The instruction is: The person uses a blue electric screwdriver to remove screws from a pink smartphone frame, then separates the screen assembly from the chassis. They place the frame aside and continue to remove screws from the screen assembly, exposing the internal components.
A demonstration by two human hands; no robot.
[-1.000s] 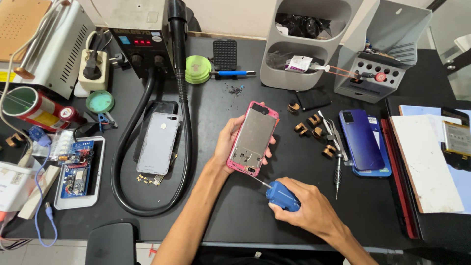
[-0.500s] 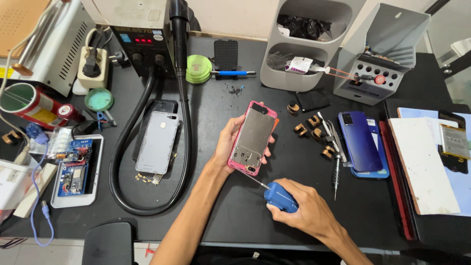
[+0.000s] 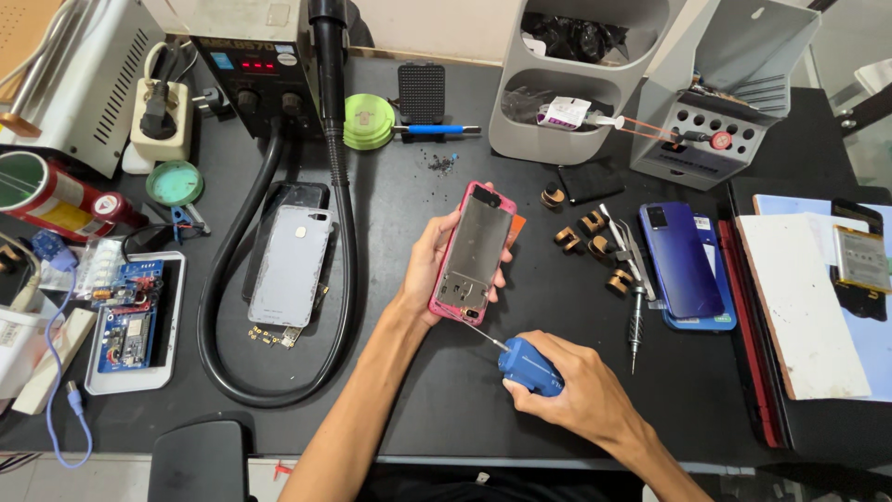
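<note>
Phone [image 3: 471, 253] upright, camera end away, long axis near-vertical | left hand [image 3: 429, 270] clasps it | right hand [image 3: 571, 389] fisted on blue screwdriver [image 3: 522, 363], tip at bottom edge | red can [image 3: 51, 197] lies far left

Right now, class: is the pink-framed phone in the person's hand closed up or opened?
Opened. The pink-framed phone, held in the left hand, shows bare metal inside, with no cover on that face. The right hand points a blue-handled screwdriver at its lower edge.
</note>
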